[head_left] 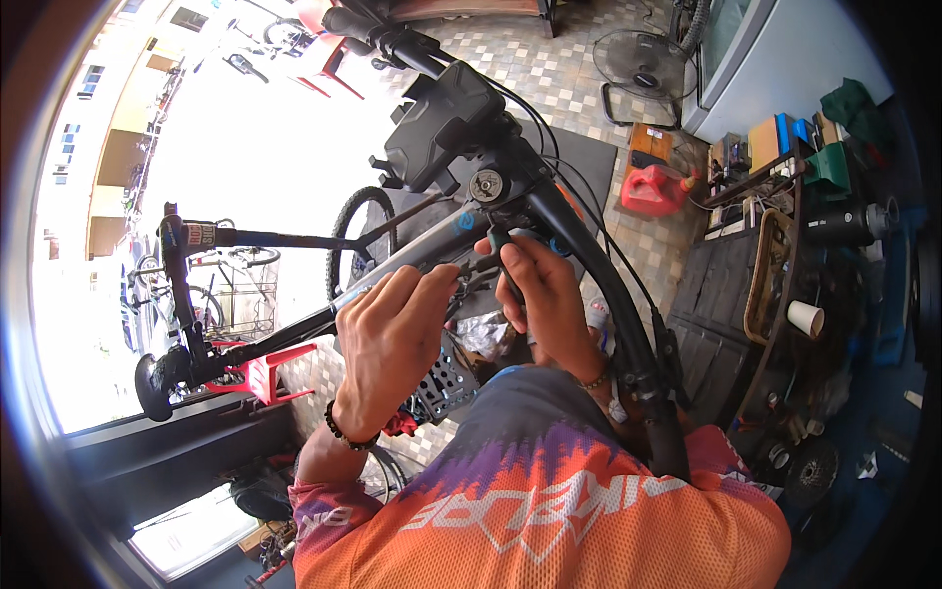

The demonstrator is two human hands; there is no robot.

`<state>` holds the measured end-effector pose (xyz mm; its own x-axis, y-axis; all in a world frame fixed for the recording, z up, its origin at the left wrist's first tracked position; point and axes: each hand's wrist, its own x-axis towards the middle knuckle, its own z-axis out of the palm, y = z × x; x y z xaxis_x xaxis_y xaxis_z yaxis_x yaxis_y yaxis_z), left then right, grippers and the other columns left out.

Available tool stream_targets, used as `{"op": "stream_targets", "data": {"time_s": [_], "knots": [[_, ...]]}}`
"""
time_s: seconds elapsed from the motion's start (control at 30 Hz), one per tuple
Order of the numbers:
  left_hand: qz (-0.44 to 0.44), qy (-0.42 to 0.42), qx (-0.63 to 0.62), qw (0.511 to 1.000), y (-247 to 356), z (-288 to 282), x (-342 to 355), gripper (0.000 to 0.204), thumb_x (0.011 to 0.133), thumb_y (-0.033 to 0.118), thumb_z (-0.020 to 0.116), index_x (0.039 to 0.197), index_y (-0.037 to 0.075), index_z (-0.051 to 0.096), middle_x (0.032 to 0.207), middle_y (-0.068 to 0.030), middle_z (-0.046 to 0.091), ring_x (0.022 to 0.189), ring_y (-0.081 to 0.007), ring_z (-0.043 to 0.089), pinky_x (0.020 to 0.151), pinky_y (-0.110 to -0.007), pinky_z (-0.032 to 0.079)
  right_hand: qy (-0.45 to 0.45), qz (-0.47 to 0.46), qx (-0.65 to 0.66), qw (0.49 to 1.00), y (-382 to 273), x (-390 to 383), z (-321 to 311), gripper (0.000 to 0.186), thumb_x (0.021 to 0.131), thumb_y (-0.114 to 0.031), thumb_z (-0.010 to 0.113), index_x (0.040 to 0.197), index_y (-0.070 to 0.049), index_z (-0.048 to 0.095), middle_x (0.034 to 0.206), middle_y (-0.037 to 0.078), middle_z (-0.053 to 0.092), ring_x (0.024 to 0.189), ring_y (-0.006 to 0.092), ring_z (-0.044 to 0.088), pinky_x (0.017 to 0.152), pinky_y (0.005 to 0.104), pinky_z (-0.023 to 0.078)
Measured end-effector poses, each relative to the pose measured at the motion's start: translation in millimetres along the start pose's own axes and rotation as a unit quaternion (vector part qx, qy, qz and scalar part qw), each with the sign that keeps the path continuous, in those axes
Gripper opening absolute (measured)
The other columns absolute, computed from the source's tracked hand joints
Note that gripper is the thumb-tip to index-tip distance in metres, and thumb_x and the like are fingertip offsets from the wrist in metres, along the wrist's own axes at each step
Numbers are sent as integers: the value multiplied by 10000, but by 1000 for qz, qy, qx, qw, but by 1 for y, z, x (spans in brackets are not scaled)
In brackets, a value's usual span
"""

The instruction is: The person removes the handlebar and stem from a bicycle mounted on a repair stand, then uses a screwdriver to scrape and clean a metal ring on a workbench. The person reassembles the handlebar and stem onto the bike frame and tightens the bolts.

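Head view | right hand: fingers closed on dark green tool, beside bike frame, near round cap | left hand: fingers curled, contents hidden, cannot tell | advice: probably best keeping tool aligned, pressing lightly

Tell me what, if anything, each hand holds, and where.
The right hand pinches a dark tool near its middle; the left hand is curled, and whether it holds anything cannot be told.
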<state>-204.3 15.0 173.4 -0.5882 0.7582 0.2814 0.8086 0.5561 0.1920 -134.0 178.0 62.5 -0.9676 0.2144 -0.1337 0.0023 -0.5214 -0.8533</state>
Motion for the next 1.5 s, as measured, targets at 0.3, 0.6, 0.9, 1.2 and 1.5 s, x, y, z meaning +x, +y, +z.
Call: {"op": "stream_targets", "data": {"time_s": [0.3,0.6,0.9,1.2,1.5], "knots": [[112,19,96,989,6,-27,22,306,784,82,800,1084,68,742,790,-9,551,688,-161,611,521,-341,465,-38,43,79,995,-6,7,-2,492,1187,-404,416,1305,15,642,603,-47,437,452,18,333,419,220,288],[64,37,-204,976,32,-38,62,257,827,-20,822,1074,11,757,891,-46,670,674,-169,649,577,-290,513,-162,74,268,947,9,18,-19,577,1181,-472,372,1306,29,628,580,-63,372,421,42,326,464,236,297],[52,-45,-340,938,26,-5,105,197,970,-19,729,1153,4,800,922,-55,777,719,-91,699,613,-222,539,-219,115,409,878,18,20,-17,476,1197,-453,335,1217,-77,625,571,-85,372,413,63,317,516,252,325],[-12,-212,-331,920,38,26,154,245,1050,175,666,1189,16,791,845,-68,786,591,-109,704,526,-270,548,-280,109,674,675,40,24,-9,379,1211,-344,308,1316,-91,569,641,-62,434,426,55,378,512,263,319],[-25,-385,-261,885,45,16,186,275,1071,201,595,1128,-16,753,803,-62,743,617,-134,725,490,-306,586,-268,111,643,709,30,24,0,464,1214,-344,281,1387,12,524,646,-65,416,436,59,346,520,254,324]]}}
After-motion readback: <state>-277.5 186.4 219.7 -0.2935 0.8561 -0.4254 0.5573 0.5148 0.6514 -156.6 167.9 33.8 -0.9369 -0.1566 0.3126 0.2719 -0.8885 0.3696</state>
